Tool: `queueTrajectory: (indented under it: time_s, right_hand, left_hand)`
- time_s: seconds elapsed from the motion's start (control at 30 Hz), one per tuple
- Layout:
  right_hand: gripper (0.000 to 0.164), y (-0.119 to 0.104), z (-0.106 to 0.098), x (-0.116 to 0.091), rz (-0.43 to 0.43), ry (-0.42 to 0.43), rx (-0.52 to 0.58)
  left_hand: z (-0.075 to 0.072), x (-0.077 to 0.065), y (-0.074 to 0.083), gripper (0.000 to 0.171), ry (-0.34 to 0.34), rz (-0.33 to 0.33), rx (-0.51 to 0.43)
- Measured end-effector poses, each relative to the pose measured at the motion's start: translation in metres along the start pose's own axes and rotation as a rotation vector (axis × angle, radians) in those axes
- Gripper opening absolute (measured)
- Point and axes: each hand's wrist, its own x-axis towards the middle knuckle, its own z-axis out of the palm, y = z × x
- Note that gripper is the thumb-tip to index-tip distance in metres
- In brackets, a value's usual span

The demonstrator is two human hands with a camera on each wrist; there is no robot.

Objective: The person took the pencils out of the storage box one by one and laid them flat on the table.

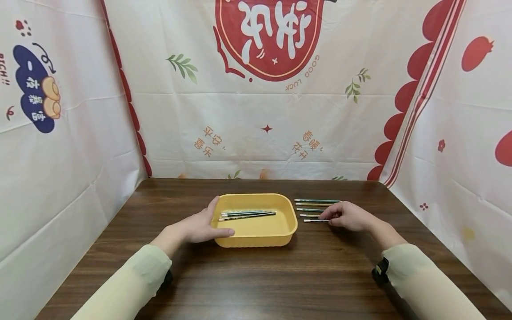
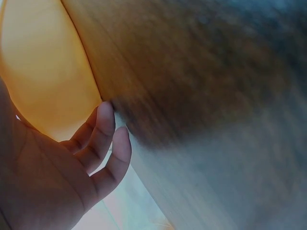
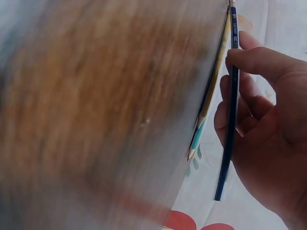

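Note:
A yellow plastic basin (image 1: pixel 256 229) stands on the table with several pencils (image 1: pixel 249 215) lying side by side in it. At its left end my left hand (image 1: pixel 200 226) holds the rim, thumb over the front corner; curled fingers (image 2: pixel 103 127) touch the outer wall in the left wrist view. To the right of the basin, my right hand (image 1: pixel 349 216) pinches a dark blue pencil (image 3: pixel 232 105) between thumb and fingers. Beyond that pencil lie several more pencils (image 1: pixel 318 205) in a rough row, their eraser ends toward the basin; my right hand partly covers the nearer ones.
The dark wooden table (image 1: pixel 256 280) reaches back to a printed white cloth (image 1: pixel 256 106) that hangs behind and at both sides. A yellow pencil (image 3: pixel 220 62) shows close beside the held one in the right wrist view.

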Motion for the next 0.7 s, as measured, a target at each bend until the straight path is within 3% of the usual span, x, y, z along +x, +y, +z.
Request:
queueTrajectory:
  time_s: [0.7]
  right_hand:
    - [0.027,-0.009,0.007,0.012,-0.003,-0.027,-0.067]
  left_hand:
    - [0.001,0.0,0.0,0.136,0.011,0.005,0.0]
